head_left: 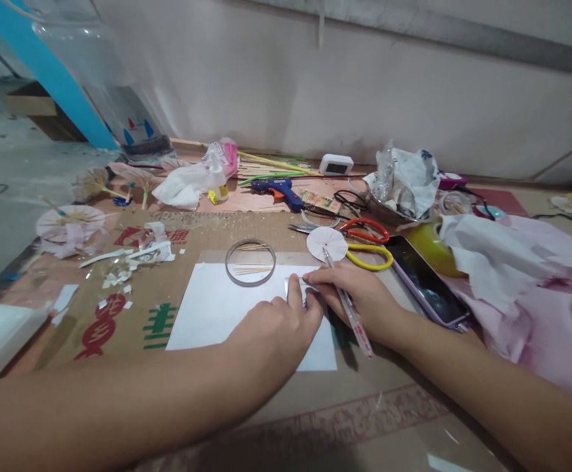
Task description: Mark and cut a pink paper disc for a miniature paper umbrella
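Note:
My left hand (280, 328) presses its index finger and thumb onto a small shiny flat piece (288, 283), mostly hidden beneath them, on a sheet of white paper (202, 314). In my right hand (364, 298) a clear pen (348, 306) with red marks lies slanted across the fingers. The right fingertips meet the same small piece beside the left hand. A grey ring (228, 269) rests on the paper's upper edge with thin wooden sticks (251, 269) inside it. Just beyond the right hand lies a white paper disc (329, 244) with a dark centre mark.
Scissors with red and yellow handles (371, 257) and a phone (428, 282) lie to the right, near pink cloth (526, 308). Behind are a blue glue gun (280, 191), a glue bottle (218, 180) and a filled bowl (398, 208). Paper scraps (118, 275) litter the cardboard (138, 301).

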A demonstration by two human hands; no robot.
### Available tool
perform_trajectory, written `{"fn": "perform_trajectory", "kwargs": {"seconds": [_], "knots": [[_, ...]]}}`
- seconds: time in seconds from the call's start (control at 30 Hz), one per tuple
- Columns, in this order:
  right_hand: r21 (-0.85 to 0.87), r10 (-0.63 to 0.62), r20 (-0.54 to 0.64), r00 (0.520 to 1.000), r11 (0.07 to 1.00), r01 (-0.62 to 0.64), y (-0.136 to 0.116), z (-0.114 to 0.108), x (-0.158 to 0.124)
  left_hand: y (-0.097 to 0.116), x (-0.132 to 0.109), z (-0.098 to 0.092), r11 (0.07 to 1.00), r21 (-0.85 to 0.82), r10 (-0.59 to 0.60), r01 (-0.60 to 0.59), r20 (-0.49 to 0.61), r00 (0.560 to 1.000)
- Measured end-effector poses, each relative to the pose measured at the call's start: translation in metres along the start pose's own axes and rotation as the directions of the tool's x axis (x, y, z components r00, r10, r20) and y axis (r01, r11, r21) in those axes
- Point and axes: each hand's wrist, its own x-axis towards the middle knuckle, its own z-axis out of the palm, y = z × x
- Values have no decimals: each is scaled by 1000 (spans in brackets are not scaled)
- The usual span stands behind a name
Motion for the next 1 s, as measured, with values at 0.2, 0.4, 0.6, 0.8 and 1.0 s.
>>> {"fn": "perform_trajectory", "kwargs": {"seconds": [0.2, 0.4, 0.6, 0.8, 1.0], "knots": [[33, 53, -17, 998, 998, -52, -1, 1, -1, -1, 0, -1, 1000, 6, 1, -1, 5, 1000], [281, 303, -42, 952, 918, -279, 0, 0, -3, 0, -2, 1, 1000, 25, 5, -5, 19, 1000], [433, 278, -113, 954, 878, -204, 2, -4, -6, -3, 0, 0, 999, 36, 11, -13, 39, 999], [408, 416, -144, 898, 852, -329, -1, 1, -3, -3, 0, -3, 1000, 10, 17, -18, 53, 998], [324, 325, -85, 942, 903, -282, -7, -1, 1, -2, -1, 0, 1000, 14, 11, -11, 47, 999]]}}
